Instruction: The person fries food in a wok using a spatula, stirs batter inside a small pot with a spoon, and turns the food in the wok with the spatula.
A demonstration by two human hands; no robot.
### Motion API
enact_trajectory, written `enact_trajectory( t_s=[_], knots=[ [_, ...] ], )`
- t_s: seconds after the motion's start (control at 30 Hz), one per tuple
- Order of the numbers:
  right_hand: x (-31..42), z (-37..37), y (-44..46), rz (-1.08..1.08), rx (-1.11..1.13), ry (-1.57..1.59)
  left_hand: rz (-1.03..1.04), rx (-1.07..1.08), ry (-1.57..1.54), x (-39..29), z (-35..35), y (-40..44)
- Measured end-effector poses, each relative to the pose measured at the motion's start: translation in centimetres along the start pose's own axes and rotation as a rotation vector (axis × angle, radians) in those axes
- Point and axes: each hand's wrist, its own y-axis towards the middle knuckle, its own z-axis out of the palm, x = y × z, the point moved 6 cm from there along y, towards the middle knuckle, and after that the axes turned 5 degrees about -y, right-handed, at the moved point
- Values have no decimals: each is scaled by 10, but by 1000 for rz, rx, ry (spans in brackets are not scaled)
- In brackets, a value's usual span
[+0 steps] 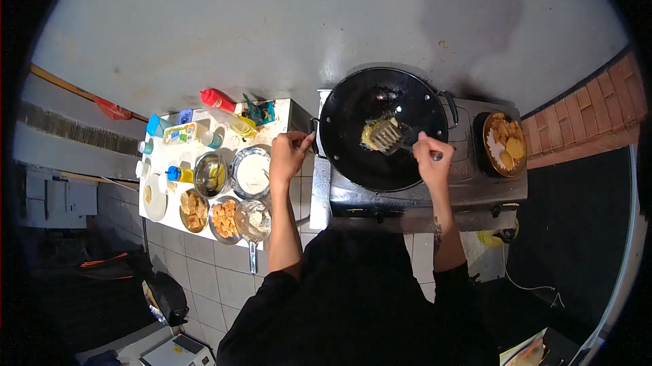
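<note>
A large black wok (353, 165) sits on the stove. My left hand (291, 154) is closed on the loop handle at its left side. In my right hand (433, 159) is the handle of a slotted spatula (387, 137), its metal head low inside the wok. Touching the spatula head is a small pale yellow piece of food (370, 128); the spatula partly covers it, and I cannot make out its kind. Dark, shiny patches show on the wok's inner wall.
Right of the wok, a bowl (487, 155) holds fried pieces on paper. The white table (183, 227) at left bears a bowl of white batter (252, 173), a small saucepan (253, 221), bowls of food pieces, a red squeeze bottle (217, 99) and a plate (156, 197). A wall stands behind.
</note>
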Motion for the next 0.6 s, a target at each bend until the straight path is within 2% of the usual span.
enact_trajectory(
  t_s=[0.03, 0.07, 0.17, 0.27, 0.3, 0.4, 0.47, 0.53, 0.6],
  knots=[
    [2, 2, -3, 107, 78, -15, -43, 27, 3, 0, -1, 1],
    [2, -1, -6, 103, 79, -9, -41, 22, 7, -1, -3, 1],
    [-8, -27, -1, 130, -42, -66, -15, 25, 28, 3, -2, 1],
    [-12, -17, 1, 162, -87, -45, 63, -19, 13, 7, 0, 4],
    [-1, -8, 1, 104, -46, -46, 64, -14, 13, 6, 0, 4],
    [5, -11, -4, 163, 46, -108, -7, 36, 9, 5, -3, 7],
    [0, -19, -2, 155, 22, -92, 44, 71, 53, 1, -4, 8],
    [1, -26, 2, 151, -136, -74, 52, 108, 82, -2, -5, 12],
    [0, -8, 0, 85, -81, -82, 59, 153, 114, 1, -4, 16]
  ],
)
